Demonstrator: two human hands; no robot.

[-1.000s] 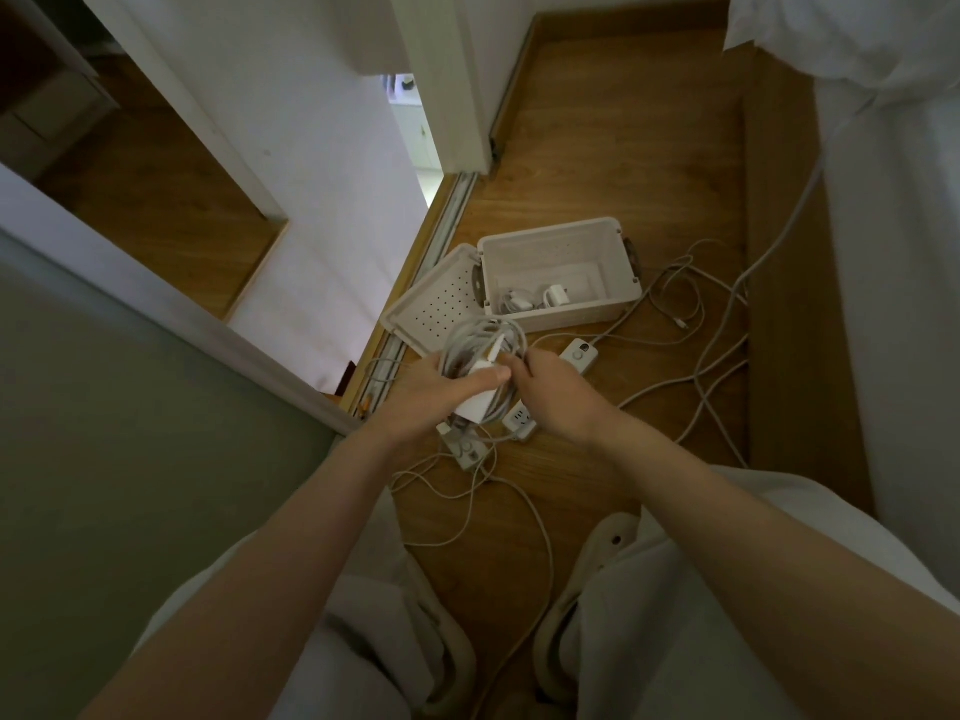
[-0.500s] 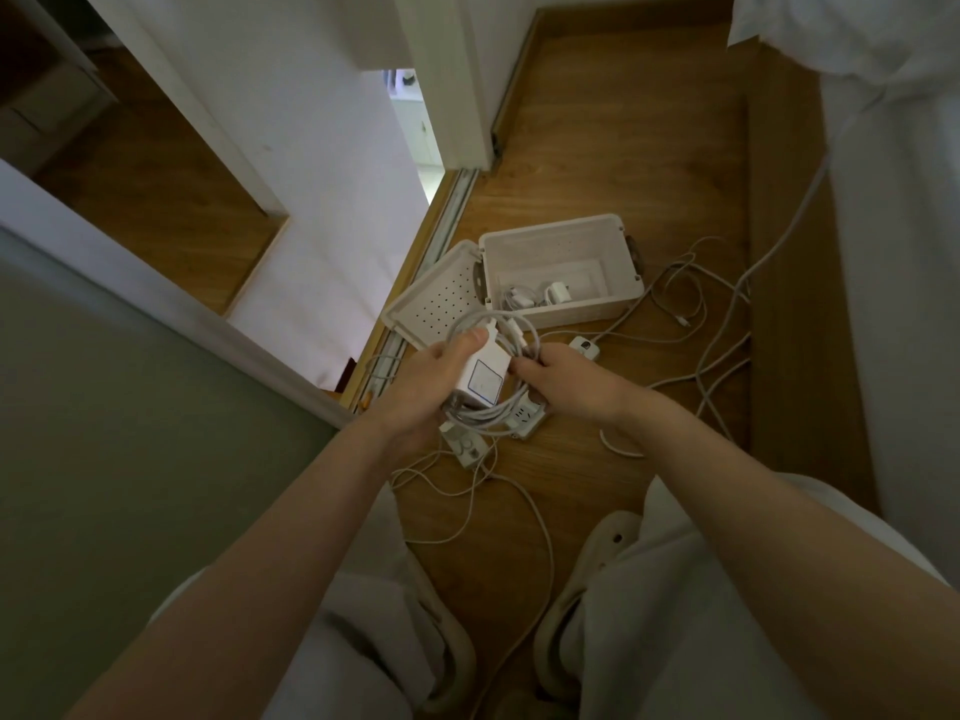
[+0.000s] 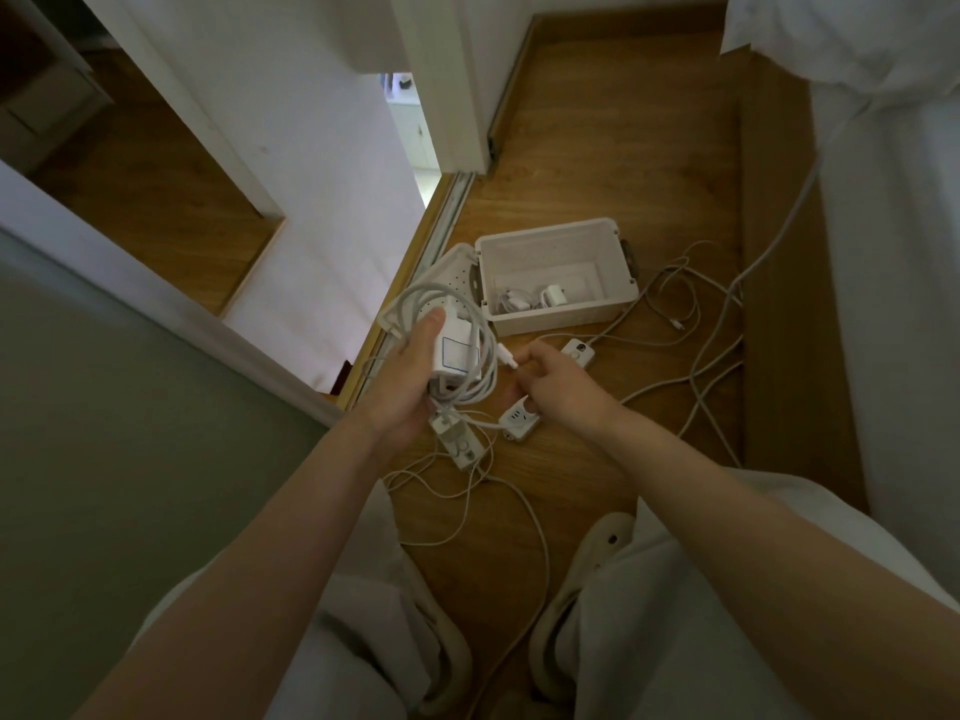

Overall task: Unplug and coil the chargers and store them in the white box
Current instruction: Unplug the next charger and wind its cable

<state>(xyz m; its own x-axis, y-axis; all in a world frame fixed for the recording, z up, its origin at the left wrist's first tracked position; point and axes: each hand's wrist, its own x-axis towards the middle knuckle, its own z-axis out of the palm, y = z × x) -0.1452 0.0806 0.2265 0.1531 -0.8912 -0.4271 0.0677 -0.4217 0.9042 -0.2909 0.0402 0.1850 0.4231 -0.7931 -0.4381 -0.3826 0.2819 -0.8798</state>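
The white charger (image 3: 457,350) and its looped cord (image 3: 410,304) are held in the left hand (image 3: 405,381). The cord's tip (image 3: 506,356) is pinched by the right hand (image 3: 558,379). The cord is likely soft and springy, so block and loops are best gripped together. Farther off, the white box (image 3: 561,315) is seen open.

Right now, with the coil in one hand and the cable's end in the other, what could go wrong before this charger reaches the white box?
1. The coiled cable is held only by the left hand against the charger; loops may spring loose, since the right hand pinches just the free end.
2. Loose cables lie on the floor beside the white box and could snag the bundle.
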